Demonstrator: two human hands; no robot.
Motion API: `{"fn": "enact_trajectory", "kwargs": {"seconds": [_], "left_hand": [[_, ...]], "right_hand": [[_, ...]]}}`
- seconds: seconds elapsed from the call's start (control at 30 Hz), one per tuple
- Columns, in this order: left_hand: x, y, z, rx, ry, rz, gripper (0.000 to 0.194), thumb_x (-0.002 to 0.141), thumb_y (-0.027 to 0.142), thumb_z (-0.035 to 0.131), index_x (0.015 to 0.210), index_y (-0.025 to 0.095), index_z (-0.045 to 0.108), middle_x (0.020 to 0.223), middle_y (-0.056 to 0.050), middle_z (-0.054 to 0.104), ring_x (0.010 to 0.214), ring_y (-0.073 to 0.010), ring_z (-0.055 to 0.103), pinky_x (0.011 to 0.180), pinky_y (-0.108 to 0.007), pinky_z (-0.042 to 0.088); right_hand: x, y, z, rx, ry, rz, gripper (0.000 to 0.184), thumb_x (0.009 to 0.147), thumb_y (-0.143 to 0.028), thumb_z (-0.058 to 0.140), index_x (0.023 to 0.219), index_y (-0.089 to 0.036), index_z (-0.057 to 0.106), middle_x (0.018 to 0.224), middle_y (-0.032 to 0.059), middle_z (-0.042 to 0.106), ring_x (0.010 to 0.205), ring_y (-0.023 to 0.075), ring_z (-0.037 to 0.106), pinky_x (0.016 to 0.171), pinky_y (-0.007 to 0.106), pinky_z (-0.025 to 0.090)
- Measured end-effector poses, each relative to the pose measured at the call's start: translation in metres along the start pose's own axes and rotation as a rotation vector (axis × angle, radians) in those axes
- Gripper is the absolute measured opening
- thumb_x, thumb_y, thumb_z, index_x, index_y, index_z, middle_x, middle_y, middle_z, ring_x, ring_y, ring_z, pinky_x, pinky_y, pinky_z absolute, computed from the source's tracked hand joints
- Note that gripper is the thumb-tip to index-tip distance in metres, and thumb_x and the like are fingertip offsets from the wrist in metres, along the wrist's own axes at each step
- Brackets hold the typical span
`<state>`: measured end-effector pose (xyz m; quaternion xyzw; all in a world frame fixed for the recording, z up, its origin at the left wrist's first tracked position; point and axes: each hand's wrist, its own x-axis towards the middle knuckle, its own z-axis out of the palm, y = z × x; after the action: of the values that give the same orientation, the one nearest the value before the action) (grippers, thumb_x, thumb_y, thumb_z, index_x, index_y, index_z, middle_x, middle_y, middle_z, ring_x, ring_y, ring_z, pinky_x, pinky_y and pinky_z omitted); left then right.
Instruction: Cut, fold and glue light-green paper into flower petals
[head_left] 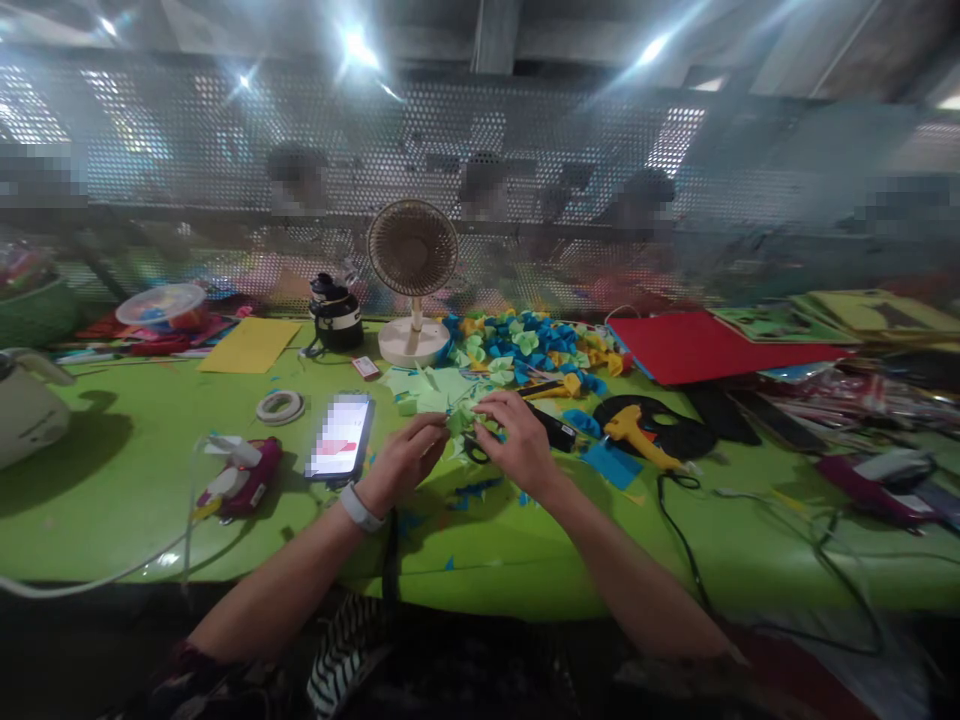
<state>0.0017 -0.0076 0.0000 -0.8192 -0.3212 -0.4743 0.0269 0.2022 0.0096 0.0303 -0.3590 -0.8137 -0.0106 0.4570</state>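
Note:
Between my hands is a light green folded paper flower, partly hidden by my fingers. The fingertips of my left hand pinch its left side. My right hand curls in from the other side, its thumb and fingers closed on the paper. Just behind lie light green paper pieces. Below my right fingers shows a black looped handle, whose tool I cannot make out. Small blue paper scraps are scattered nearer to me.
A fan stands behind a pile of blue, green and yellow paper flowers. A phone, tape roll and power strip lie left. To the right are a yellow glue gun with its cord and red paper.

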Motion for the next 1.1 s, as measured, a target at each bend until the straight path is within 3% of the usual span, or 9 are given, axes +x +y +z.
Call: {"fn": "enact_trajectory", "kwargs": {"seconds": [0.13,0.3,0.53,0.67,0.77,0.93,1.1], "left_hand": [[0.000,0.000,0.003,-0.118,0.010,-0.119,0.011,0.086,0.011,0.054,0.093,0.018,0.058,0.105,-0.010,0.063,0.092,-0.0156,0.065,0.076,-0.026,0.058],[-0.004,0.000,0.005,-0.254,-0.143,-0.318,0.026,0.079,0.018,0.062,0.105,0.019,0.059,0.119,-0.013,0.057,0.098,-0.0197,0.063,0.071,-0.029,0.061],[-0.004,0.004,0.002,-0.319,-0.173,-0.361,0.031,0.079,0.025,0.064,0.108,0.019,0.059,0.124,-0.014,0.055,0.108,-0.0243,0.059,0.077,-0.033,0.060],[-0.004,0.000,0.007,-0.351,-0.166,-0.405,0.027,0.082,0.030,0.063,0.107,0.020,0.060,0.125,-0.013,0.055,0.105,-0.0225,0.061,0.076,-0.033,0.060],[-0.004,-0.003,0.012,-0.453,-0.116,-0.520,0.019,0.084,0.033,0.061,0.093,0.017,0.062,0.117,-0.013,0.059,0.099,-0.0212,0.063,0.068,-0.028,0.060],[0.002,-0.003,0.013,-0.763,-0.087,-0.806,0.032,0.074,0.042,0.071,0.089,0.016,0.061,0.099,-0.006,0.064,0.079,-0.0155,0.066,0.065,-0.030,0.061],[0.007,-0.001,0.007,-0.936,-0.089,-0.980,0.042,0.066,0.046,0.077,0.088,0.015,0.061,0.091,-0.004,0.067,0.085,-0.0181,0.068,0.066,-0.029,0.061]], "right_hand": [[-0.001,0.005,0.000,0.029,-0.034,0.022,0.011,0.087,-0.018,0.055,0.093,-0.021,0.064,0.098,0.0083,0.061,0.096,0.0209,0.061,0.086,0.035,0.050],[-0.003,0.009,0.003,0.092,-0.107,0.050,0.011,0.088,-0.017,0.053,0.089,-0.019,0.064,0.101,0.0089,0.061,0.097,0.0206,0.060,0.083,0.034,0.050],[-0.003,0.006,0.004,0.144,-0.141,0.121,0.010,0.086,-0.017,0.052,0.084,-0.019,0.063,0.095,0.0087,0.062,0.089,0.0192,0.060,0.071,0.029,0.052],[-0.004,0.004,0.006,0.169,-0.141,0.181,0.009,0.084,-0.016,0.053,0.083,-0.019,0.062,0.093,0.0078,0.061,0.080,0.0171,0.060,0.066,0.027,0.052],[-0.004,0.004,0.007,0.172,-0.131,0.223,0.007,0.083,-0.018,0.054,0.081,-0.019,0.061,0.089,0.0066,0.062,0.074,0.0162,0.060,0.064,0.027,0.051],[-0.003,0.004,0.008,0.176,-0.173,0.300,0.007,0.083,-0.021,0.054,0.085,-0.019,0.061,0.085,0.0041,0.064,0.065,0.0139,0.060,0.063,0.026,0.050],[-0.002,0.000,0.005,0.246,-0.199,0.377,0.010,0.083,-0.026,0.055,0.091,-0.020,0.058,0.078,0.0016,0.067,0.062,0.0145,0.062,0.062,0.026,0.049]]}}
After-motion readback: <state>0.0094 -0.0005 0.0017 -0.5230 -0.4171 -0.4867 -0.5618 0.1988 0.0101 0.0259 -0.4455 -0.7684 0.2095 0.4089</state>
